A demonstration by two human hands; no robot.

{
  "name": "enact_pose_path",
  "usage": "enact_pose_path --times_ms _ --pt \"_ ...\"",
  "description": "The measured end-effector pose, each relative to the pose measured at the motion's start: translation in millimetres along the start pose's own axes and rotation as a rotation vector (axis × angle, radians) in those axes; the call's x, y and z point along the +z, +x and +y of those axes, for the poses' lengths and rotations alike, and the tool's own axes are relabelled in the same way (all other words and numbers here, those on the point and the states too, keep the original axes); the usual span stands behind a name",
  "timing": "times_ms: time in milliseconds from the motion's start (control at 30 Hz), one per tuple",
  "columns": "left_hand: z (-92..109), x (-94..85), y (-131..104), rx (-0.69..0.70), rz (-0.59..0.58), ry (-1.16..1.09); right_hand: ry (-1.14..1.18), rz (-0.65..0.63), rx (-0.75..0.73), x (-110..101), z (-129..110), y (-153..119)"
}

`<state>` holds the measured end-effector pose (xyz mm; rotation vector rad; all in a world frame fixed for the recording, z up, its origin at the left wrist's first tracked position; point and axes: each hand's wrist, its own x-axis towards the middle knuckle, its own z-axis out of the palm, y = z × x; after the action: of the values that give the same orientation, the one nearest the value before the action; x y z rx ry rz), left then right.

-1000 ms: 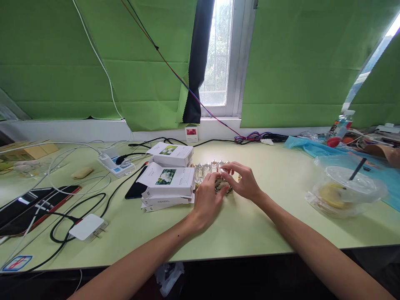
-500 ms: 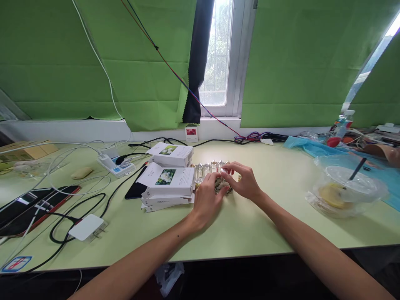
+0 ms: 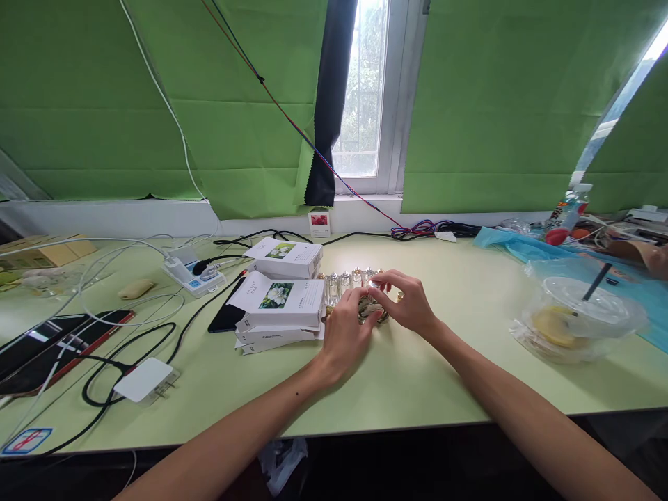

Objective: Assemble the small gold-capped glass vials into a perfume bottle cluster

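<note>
Both of my hands meet at the middle of a pale green table. My left hand and my right hand close together on a small glass bottle with a gold part, mostly hidden by the fingers. Behind them stands a row of several similar small bottles. Just left of my left hand lie stacked white boxes printed with a white flower. A second such box sits farther back.
A dark phone lies beside the boxes. Left are cables, a power strip, a white charger and a tablet. A plastic cup in a bag and blue sheet sit right. Green blinds and a window stand behind.
</note>
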<state>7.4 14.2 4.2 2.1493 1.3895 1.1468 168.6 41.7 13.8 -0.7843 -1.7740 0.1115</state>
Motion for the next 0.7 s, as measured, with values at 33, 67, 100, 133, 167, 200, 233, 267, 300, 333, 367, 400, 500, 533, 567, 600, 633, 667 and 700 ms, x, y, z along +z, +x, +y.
enact_pose_path --times_ms 33,67,100,133,167,200,233,267,300,333,367,400,500,533,567,600,633,667,700 --pt "0.2 0.0 0.0 -0.001 0.000 0.000 -0.001 0.002 0.003 0.1 0.0 0.0" --pt "0.5 0.0 0.1 -0.003 -0.001 0.002 -0.003 0.003 0.006 0.1 0.1 -0.1" --pt "0.7 -0.1 0.2 -0.005 -0.001 0.003 -0.005 0.002 0.010 0.2 0.1 -0.1" --pt "0.9 -0.1 0.2 -0.006 0.000 0.004 -0.006 0.002 0.013 0.3 0.2 -0.1" --pt "1.0 -0.1 0.3 -0.005 -0.001 0.005 -0.007 0.002 0.015 0.4 0.3 -0.1" --pt "1.0 -0.2 0.3 -0.003 -0.002 0.004 -0.008 0.004 0.017 0.4 0.3 -0.1" --pt "1.0 -0.2 0.3 -0.001 -0.002 0.004 -0.010 0.007 0.017 0.4 0.3 -0.1" --pt "0.9 -0.2 0.3 0.002 -0.001 0.005 -0.012 0.011 0.017 0.4 0.3 -0.1" --pt "0.8 -0.2 0.2 0.004 -0.001 0.008 -0.015 0.013 0.019 0.4 0.2 -0.2" --pt "0.8 -0.2 0.1 0.006 -0.001 0.012 -0.019 0.015 0.021 0.4 0.1 -0.3" --pt "0.7 -0.2 0.0 0.006 0.000 0.017 -0.023 0.014 0.024 0.3 -0.1 -0.3" --pt "0.7 -0.2 -0.1 0.005 -0.001 0.020 -0.028 0.014 0.028 0.3 -0.3 -0.4" --pt "0.7 -0.5 -0.2 0.000 -0.001 0.023 -0.036 0.020 0.038 0.6 -0.6 -0.6" --pt "0.6 -0.5 -0.1 -0.001 -0.001 0.021 -0.037 0.025 0.041 0.8 -0.5 -0.6" --pt "0.5 -0.6 0.0 -0.002 -0.002 0.021 -0.036 0.031 0.043 1.0 -0.4 -0.6" --pt "0.4 -0.7 0.1 -0.004 -0.002 0.022 -0.035 0.036 0.044 1.2 -0.1 -0.6" --pt "0.3 -0.8 0.3 -0.006 -0.006 0.025 -0.033 0.038 0.044 1.5 0.2 -0.6" --pt "0.3 -0.9 0.4 -0.010 -0.008 0.026 -0.030 0.040 0.045 1.7 0.5 -0.6" --pt "0.2 -0.9 0.5 -0.011 -0.010 0.028 -0.027 0.040 0.047 1.9 0.9 -0.7"
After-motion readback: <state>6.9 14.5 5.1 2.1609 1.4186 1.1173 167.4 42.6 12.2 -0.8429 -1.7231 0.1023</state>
